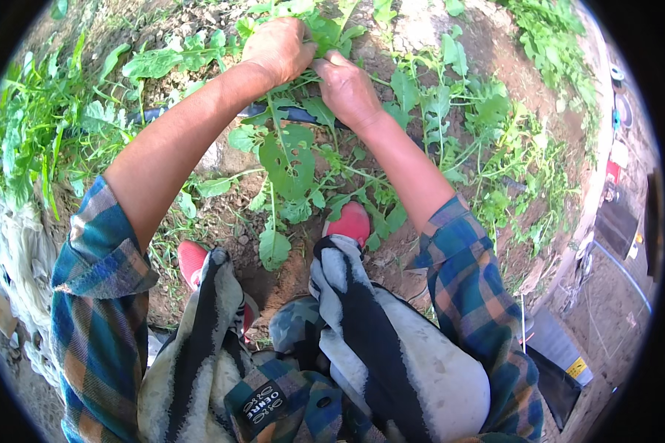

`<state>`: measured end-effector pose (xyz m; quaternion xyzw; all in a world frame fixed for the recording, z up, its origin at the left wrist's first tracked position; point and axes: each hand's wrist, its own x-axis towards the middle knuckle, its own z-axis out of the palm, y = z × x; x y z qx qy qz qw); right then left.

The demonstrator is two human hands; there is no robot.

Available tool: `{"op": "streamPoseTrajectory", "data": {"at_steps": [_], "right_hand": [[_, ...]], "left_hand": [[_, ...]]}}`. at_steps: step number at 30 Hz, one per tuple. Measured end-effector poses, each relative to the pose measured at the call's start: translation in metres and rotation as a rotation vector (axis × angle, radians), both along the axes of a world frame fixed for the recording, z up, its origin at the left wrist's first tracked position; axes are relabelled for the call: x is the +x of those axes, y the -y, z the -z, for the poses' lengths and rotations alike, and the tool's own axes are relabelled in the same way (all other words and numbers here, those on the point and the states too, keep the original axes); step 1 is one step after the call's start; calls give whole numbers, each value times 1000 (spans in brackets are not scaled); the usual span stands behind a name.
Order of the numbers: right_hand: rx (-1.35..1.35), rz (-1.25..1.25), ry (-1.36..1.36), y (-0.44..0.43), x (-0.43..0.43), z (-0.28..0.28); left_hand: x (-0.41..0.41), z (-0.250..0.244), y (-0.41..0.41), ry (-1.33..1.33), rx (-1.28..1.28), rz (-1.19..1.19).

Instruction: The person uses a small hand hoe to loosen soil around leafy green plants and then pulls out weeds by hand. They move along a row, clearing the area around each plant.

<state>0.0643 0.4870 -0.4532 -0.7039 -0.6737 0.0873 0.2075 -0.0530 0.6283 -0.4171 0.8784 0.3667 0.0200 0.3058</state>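
Note:
Both hands meet at a leafy green plant (324, 33) with lobed leaves, near the top of the view. My left hand (281, 49) is curled into a fist around its stems, the fingertips turned away from me. Close against it, my right hand (348, 88) pinches at the same stems with thumb and fingers; the exact grip is partly hidden. Below the hands hangs a broad leaf (289, 166) with several holes in it. A black irrigation pipe (299, 114) runs across the soil beneath the wrists.
More leafy plants grow at left (50, 122) and right (493, 111). Crumpled plastic sheeting (22, 243) lies at the left edge. My red shoes (350, 222) stand on the soil near the stems. Beyond a pale border at right lie a blue hose (623, 271) and assorted items.

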Motion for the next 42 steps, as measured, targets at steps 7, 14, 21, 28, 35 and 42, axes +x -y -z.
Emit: {"op": "streamPoseTrajectory", "data": {"at_steps": [7, 14, 21, 28, 35, 42], "right_hand": [[-3, 4, 71, 2, 1, 15], [59, 109, -179, 33, 1, 0], [-27, 68, -150, 24, -5, -4], [-129, 26, -40, 16, -2, 6], [-150, 22, -40, 24, -4, 1], [-146, 366, -232, 78, 16, -61]], "left_hand": [[-2, 1, -1, -23, -39, 30], [-11, 6, -3, -9, 9, 50], [-8, 3, 0, 14, 13, 48], [-11, 6, 0, 18, 2, 40], [-16, 4, 0, 31, 36, 45], [-38, -6, 8, 70, 37, 65]]}}
